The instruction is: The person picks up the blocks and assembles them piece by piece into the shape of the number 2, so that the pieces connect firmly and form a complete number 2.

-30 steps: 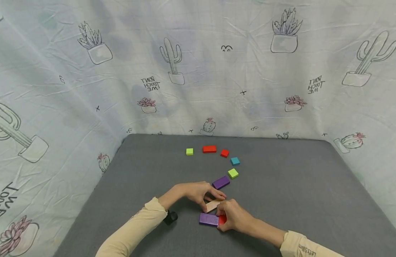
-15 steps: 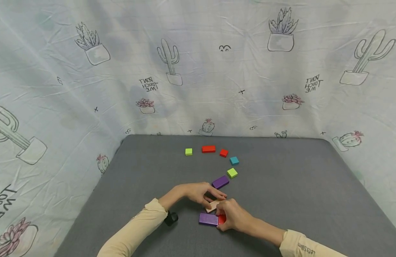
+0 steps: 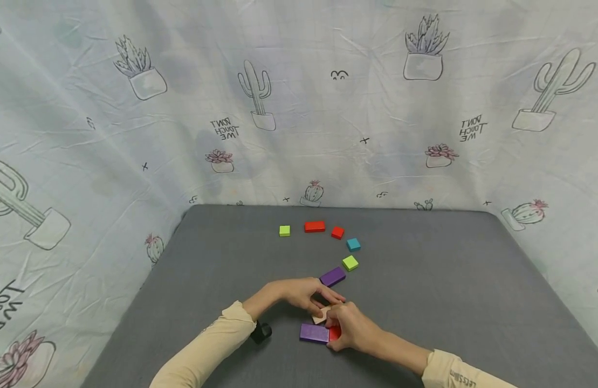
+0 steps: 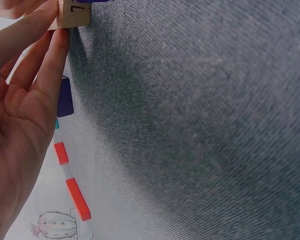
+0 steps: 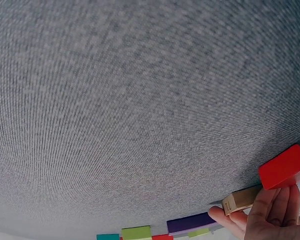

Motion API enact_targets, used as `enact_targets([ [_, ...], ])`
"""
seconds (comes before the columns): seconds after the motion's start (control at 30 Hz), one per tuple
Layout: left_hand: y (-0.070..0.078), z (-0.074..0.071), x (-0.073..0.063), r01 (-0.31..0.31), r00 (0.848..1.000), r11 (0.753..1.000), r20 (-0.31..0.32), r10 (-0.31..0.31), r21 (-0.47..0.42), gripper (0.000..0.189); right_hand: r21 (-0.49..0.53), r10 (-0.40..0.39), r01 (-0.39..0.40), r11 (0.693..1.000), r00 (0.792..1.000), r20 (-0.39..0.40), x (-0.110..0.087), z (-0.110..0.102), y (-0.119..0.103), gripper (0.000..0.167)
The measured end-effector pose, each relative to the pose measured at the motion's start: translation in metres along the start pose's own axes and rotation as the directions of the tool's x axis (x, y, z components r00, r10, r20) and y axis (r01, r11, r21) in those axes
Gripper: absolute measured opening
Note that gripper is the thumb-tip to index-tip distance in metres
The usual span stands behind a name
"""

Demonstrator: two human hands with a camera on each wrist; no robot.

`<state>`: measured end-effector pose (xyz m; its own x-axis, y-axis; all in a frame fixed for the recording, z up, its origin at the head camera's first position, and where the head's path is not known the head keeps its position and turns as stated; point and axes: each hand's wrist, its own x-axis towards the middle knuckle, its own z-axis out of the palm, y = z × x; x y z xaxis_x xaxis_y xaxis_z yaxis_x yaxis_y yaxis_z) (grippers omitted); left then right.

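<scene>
A plain wooden block [image 3: 320, 316] lies between my hands, behind a purple block [image 3: 314, 333]. My left hand [image 3: 303, 293] holds the wooden block, thumb at its near left side and fingers at its far side. Printed marks show on its edge in the left wrist view. With thumb and fingers my right hand [image 3: 354, 327] pinches a red block [image 3: 335, 333] against the purple block's right end. The right hand hides part of the red block and the wooden block's right end. Both the red block [image 5: 285, 167] and the wooden block [image 5: 240, 198] appear in the right wrist view.
Beyond the hands, a curved row holds a purple block [image 3: 332, 276], a green block [image 3: 350, 263], a blue block [image 3: 354, 244], a small red block [image 3: 337, 232], a long red block [image 3: 315, 227] and another green block [image 3: 284, 230]. A cactus-print curtain [image 3: 299, 108] surrounds the grey table [image 3: 425, 280].
My left hand has shifted slightly right, its thumb moving onto the wooden block's near left side. The wooden block has edged toward the purple block. The right hand keeps its place on the red block.
</scene>
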<state>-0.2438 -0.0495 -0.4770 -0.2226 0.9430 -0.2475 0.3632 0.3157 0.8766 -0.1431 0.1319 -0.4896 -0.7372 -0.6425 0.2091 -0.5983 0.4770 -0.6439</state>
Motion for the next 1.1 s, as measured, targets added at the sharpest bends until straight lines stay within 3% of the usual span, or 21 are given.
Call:
enact_targets([
  [0.13, 0.0, 0.001, -0.001, 0.013, 1.0, 1.0, -0.007, -0.013, -0.011, 0.052, -0.007, -0.015, 0.015, 1.0, 1.0, -0.007, 0.0, 0.0, 0.0, 0.03],
  [0.43, -0.002, 0.002, -0.002, 0.001, 1.0, 1.0, -0.03, -0.002, -0.021, 0.052, 0.006, 0.037, -0.037, 0.999, 0.999, 0.002, -0.001, -0.002, -0.002, 0.029],
  [0.53, -0.003, 0.002, -0.006, -0.01, 0.998, 1.0, -0.061, 0.011, 0.022, 0.052, 0.009, 0.021, -0.021, 1.0, 1.0, -0.007, -0.001, -0.002, -0.001, 0.029],
  [0.6, -0.001, 0.002, -0.012, -0.018, 0.994, 0.995, -0.103, 0.028, 0.098, 0.052, 0.005, 0.011, -0.011, 1.0, 1.0, -0.007, 0.0, -0.001, 0.0, 0.029],
  [0.7, 0.004, 0.007, -0.023, -0.021, 0.98, 0.964, -0.184, 0.072, 0.265, 0.043, 0.001, 0.018, -0.018, 1.0, 1.0, 0.004, 0.0, -0.001, 0.0, 0.028],
  [0.8, 0.009, 0.015, -0.033, -0.031, 0.963, 0.909, -0.232, 0.139, 0.416, 0.03, -0.009, 0.039, -0.039, 0.999, 0.999, 0.015, 0.001, -0.002, -0.001, 0.028],
  [1.0, 0.011, 0.03, -0.037, -0.033, 0.946, 0.819, -0.247, 0.21, 0.572, 0.022, -0.008, 0.061, -0.061, 0.998, 0.998, 0.026, 0.002, -0.005, -0.001, 0.028],
  [1.1, 0.015, 0.035, -0.039, -0.011, 0.943, 0.797, -0.259, 0.21, 0.604, 0.02, -0.001, 0.066, -0.066, 0.998, 0.997, 0.033, 0.001, -0.005, -0.002, 0.027],
])
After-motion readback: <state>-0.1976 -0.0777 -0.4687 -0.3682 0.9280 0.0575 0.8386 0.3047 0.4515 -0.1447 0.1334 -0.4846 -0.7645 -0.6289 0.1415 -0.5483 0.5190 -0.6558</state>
